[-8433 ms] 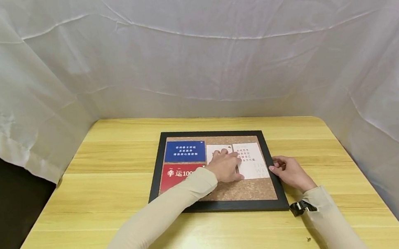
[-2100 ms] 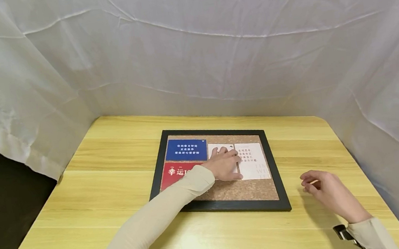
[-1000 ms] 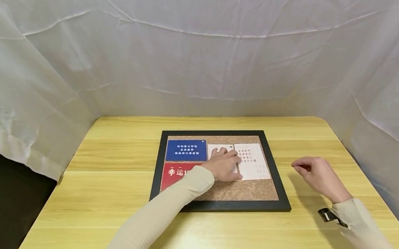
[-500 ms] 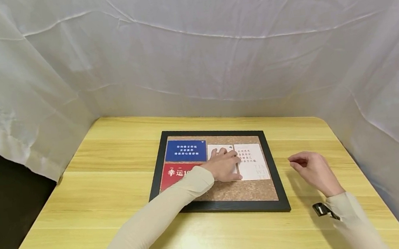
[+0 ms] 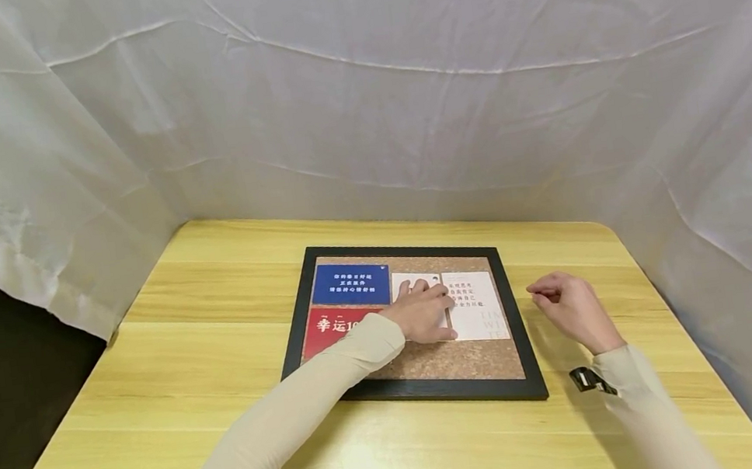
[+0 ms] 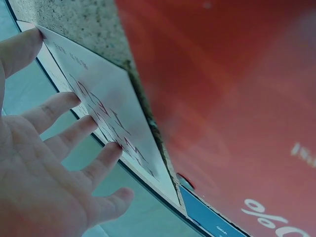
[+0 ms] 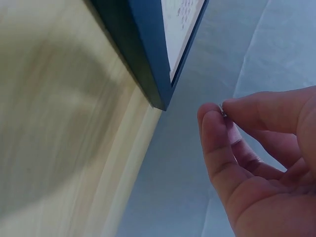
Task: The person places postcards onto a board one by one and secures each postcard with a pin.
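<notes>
Two hands share this: our left hand (image 5: 424, 313), fingers flat, presses the white card (image 5: 413, 286) on the corkboard (image 5: 434, 360); our right hand (image 5: 571, 306) pinches a tiny pin (image 7: 224, 114) just beside the frame. It could slip and drop onto the worktop (image 5: 228, 409).

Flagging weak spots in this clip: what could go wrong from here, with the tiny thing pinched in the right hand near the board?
The right hand pinches a tiny pin-like item by its fingertips over the table; it could slip and fall unseen. The left hand only presses flat on the white card, which may slide on the cork board.
</notes>
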Demonstrator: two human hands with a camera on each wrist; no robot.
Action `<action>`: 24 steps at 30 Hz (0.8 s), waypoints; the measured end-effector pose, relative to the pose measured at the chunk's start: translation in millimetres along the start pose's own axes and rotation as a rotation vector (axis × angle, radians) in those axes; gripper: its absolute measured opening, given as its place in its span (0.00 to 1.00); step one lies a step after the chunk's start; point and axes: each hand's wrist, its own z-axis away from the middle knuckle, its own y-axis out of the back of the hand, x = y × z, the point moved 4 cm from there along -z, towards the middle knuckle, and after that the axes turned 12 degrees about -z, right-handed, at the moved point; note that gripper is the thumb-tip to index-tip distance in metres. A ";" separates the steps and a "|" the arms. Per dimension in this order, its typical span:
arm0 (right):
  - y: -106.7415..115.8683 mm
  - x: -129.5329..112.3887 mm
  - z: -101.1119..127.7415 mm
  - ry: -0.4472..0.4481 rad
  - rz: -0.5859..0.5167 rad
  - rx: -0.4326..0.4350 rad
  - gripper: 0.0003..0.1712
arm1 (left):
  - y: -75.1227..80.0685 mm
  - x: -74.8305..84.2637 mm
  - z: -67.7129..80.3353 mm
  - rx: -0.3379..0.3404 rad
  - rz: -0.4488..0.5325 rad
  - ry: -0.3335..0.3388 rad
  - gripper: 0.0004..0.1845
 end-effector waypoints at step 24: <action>-22.5 9.0 -33.2 -0.011 -0.027 0.024 0.09 | -2.1 -0.6 -1.1 0.001 0.003 -0.007 0.31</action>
